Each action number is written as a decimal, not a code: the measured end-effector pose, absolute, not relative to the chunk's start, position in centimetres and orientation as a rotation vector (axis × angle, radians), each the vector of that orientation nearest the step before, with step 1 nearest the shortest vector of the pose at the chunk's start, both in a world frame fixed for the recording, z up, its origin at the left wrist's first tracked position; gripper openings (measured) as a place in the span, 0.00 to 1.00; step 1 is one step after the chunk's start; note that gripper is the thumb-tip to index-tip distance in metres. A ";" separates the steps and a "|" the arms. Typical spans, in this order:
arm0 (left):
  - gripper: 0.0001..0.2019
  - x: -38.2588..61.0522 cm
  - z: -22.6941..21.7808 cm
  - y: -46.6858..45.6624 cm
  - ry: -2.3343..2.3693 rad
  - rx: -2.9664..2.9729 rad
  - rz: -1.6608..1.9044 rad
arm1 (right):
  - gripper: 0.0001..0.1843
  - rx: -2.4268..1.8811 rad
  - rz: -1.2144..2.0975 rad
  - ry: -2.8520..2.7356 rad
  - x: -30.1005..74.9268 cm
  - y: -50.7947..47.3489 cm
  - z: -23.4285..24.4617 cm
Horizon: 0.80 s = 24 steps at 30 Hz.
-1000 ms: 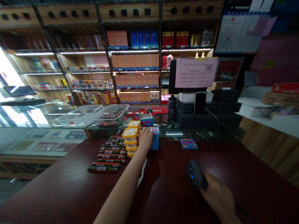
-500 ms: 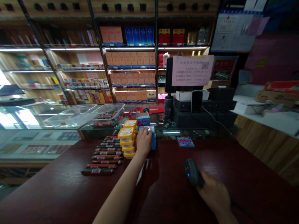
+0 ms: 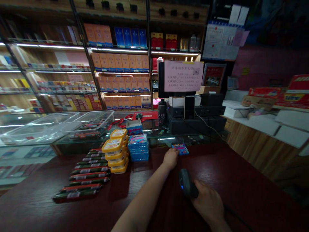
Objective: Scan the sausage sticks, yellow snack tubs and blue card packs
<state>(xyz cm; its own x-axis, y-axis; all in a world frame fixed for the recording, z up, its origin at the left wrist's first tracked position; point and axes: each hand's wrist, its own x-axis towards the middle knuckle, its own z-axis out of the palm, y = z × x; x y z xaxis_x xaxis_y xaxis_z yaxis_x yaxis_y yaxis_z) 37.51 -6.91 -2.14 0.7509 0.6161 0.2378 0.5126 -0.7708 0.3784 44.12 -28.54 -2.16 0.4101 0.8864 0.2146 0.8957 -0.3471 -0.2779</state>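
Observation:
My left hand [image 3: 171,158] reaches forward over the dark red counter, its fingers bent at the left end of a flat blue packet [image 3: 181,149] with pink print. In my right hand [image 3: 209,201] is a black barcode scanner [image 3: 186,184] with a small blue light, its head tilted up to the left. Left of my left hand stands a stack of similar blue packets [image 3: 138,149]. Beside it are piled yellow-lidded tubs [image 3: 116,153]. Farther left, several dark green and red wrapped sticks [image 3: 82,177] lie in a row.
Clear plastic trays [image 3: 89,124] and an opened blue box [image 3: 134,126] stand on the glass ledge behind. A black bottle [image 3: 162,112], a phone [image 3: 189,108] and a monitor with a pink notice [image 3: 182,76] are beyond. Stocked shelves line the back wall.
My left hand has moved right, from the top of the blue stack to the single blue packet. The scanner stays in my right hand. The view has shifted rightward.

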 end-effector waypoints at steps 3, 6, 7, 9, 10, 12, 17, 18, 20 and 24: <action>0.23 38.8 -3.1 -6.1 0.860 2.703 0.457 | 0.11 -2.334 -0.021 -1.534 44.2 -28.4 -2.4; 0.23 38.3 -3.8 -5.4 0.769 2.735 0.468 | 0.12 -2.340 -0.027 -1.537 44.4 -28.4 -2.9; 0.21 37.7 -3.8 -5.1 0.737 2.745 0.480 | 0.13 -2.337 -0.036 -1.540 44.5 -28.4 -3.0; 0.17 36.2 -3.5 -4.8 0.688 2.764 0.491 | 0.16 -2.331 -0.047 -1.547 44.6 -28.4 -3.2; 0.14 35.4 -3.2 -4.7 0.689 2.769 0.496 | 0.16 -2.329 -0.041 -1.551 44.7 -28.4 -3.2; 0.15 34.2 -2.5 -5.0 0.793 2.774 0.529 | 0.15 -2.341 -0.008 -1.546 44.7 -28.4 -3.0; 0.36 34.7 -1.5 -7.3 1.511 2.664 0.661 | 0.13 -2.365 0.010 -1.528 44.7 -28.3 -2.6; 0.38 35.1 -1.5 -7.8 1.612 2.612 0.658 | 0.13 -2.355 -0.004 -1.534 44.6 -28.3 -2.5; 0.36 35.8 -1.6 -8.5 1.689 2.526 0.638 | 0.12 -2.339 -0.011 -1.542 44.6 -28.4 -2.4; 0.28 35.3 -1.6 -9.0 1.566 2.329 0.751 | 0.11 -2.336 0.003 -1.524 44.5 -28.5 -2.2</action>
<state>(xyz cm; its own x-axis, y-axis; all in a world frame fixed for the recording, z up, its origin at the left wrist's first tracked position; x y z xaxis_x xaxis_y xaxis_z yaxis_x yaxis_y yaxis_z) 35.30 -9.01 -1.60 0.2951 0.9128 0.2822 0.7916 -0.3990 0.4627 44.50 -28.46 -2.18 0.4210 0.8877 0.1866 0.8869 -0.3596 -0.2901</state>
